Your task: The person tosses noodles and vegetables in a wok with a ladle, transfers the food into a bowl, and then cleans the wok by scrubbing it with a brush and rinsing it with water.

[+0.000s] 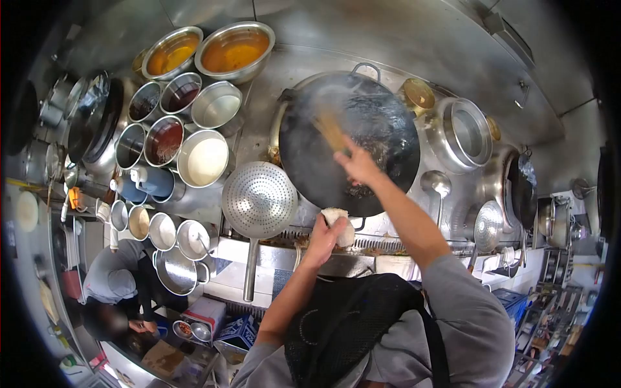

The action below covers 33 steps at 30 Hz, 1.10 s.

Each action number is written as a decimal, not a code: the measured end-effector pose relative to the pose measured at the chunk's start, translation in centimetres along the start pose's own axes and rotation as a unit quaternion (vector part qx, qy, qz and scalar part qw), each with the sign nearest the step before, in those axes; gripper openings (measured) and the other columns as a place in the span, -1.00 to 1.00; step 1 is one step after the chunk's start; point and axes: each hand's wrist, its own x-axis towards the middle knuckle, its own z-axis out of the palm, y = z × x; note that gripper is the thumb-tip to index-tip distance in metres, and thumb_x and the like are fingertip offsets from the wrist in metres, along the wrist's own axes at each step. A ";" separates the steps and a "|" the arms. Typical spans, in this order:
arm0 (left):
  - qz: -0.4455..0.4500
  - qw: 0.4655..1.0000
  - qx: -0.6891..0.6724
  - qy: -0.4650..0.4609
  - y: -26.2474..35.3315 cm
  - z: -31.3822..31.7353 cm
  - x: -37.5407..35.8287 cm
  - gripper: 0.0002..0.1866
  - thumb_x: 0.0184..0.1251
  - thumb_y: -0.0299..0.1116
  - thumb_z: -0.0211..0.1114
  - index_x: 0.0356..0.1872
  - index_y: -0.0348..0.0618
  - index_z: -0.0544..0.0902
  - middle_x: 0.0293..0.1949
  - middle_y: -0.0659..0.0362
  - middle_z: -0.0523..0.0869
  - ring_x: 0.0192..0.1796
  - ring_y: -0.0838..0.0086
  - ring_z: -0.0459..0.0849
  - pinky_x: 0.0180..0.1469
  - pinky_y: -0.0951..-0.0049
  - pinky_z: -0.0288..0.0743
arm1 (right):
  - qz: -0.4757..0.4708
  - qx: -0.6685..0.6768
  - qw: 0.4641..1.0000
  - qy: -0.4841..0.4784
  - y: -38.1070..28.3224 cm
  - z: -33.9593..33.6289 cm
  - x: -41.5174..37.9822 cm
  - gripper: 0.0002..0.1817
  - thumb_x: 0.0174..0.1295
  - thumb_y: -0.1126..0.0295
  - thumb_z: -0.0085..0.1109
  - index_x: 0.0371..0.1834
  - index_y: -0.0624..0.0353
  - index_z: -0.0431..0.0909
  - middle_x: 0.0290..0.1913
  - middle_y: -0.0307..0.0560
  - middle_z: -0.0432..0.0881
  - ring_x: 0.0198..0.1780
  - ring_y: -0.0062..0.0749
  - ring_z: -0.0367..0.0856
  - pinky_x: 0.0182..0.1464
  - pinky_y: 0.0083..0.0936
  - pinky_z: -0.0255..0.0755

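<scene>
A large black wok [304, 161] sits on the stove in front of me, with steam rising and wet streaks inside it. My right hand [359, 163] is closed around the end of a bamboo wok brush [331, 131], whose bristles reach over the wok's middle and blur in the steam. At the wok's near rim, my left hand [321, 240] grips a folded whitish cloth [342, 227] beside the near handle. Just left of the wok lies a perforated strainer [260, 200] with its long handle pointing toward me.
Steel pots of sauces and seasonings [205, 158] crowd the left side, below two bowls of orange liquid [234, 53]. On the right are a ladle [436, 183], a smaller strainer [487, 226] and a steel pot [467, 134]. Another person [116, 275] bends over at lower left.
</scene>
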 end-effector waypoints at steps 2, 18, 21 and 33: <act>-0.010 1.000 -0.003 0.006 0.5 0.3 -0.2 -0.59 0.46 -0.34 0.32 0.19 -0.28 0.43 -0.01 0.16 0.63 -0.01 0.51 0.62 0.06 0.40 0.55 | -0.009 -0.015 0.998 -0.064 0.2 0.7 -2.8 -0.26 0.35 0.08 0.21 0.58 -0.12 0.19 -0.27 0.31 0.71 -0.45 -0.11 0.73 -0.30 -0.19 0.66; 0.002 1.000 -0.004 0.028 0.3 0.6 -0.4 -0.65 0.49 -0.41 0.24 0.19 -0.29 0.46 -0.01 0.15 0.65 -0.02 0.47 0.66 0.01 0.40 0.59 | -0.064 -0.085 0.990 0.090 0.6 -2.3 4.4 -0.22 0.40 0.08 0.15 0.64 -0.09 0.05 -0.23 0.28 0.72 -0.26 -0.02 0.76 -0.26 -0.15 0.66; 0.001 1.000 -0.007 0.026 0.4 0.6 -0.2 -0.68 0.49 -0.42 0.22 0.17 -0.27 0.47 -0.03 0.16 0.66 -0.05 0.47 0.68 -0.02 0.40 0.61 | -0.082 0.118 0.990 -0.010 -1.3 1.5 0.9 -0.19 0.39 0.09 0.19 0.65 -0.09 0.04 -0.47 0.09 0.67 -0.65 -0.30 0.59 -0.60 -0.36 0.52; 0.027 0.998 0.025 0.054 0.1 1.0 0.1 -0.69 0.50 -0.45 0.16 0.19 -0.23 0.44 -0.05 0.18 0.64 -0.11 0.46 0.67 -0.10 0.40 0.62 | -0.081 0.002 0.960 -0.269 -0.4 -3.5 -8.2 -0.22 0.42 0.09 0.18 0.65 -0.12 0.06 -0.48 -0.09 0.60 -0.63 -0.45 0.58 -0.55 -0.44 0.53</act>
